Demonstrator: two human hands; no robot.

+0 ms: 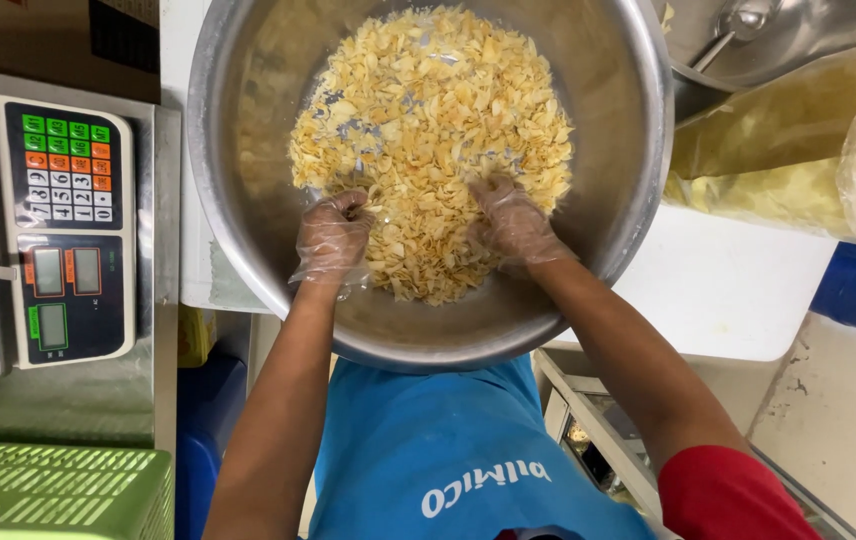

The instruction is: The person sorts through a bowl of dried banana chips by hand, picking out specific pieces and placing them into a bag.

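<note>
Thin, clear, crinkled plastic gloves are worn on the left hand [333, 238] and the right hand [514, 222]. The forearms are left bare. A blue apron [458, 450] with white lettering and a red sleeve [728, 495] are seen.

Left hand [333, 235]: thin clear glove, fingers curled inward, forearm bare, reaching forward. Right hand [513, 222]: same clear glove, fingers spread and pressed downward, forearm bare, red sleeve at upper arm.
</note>
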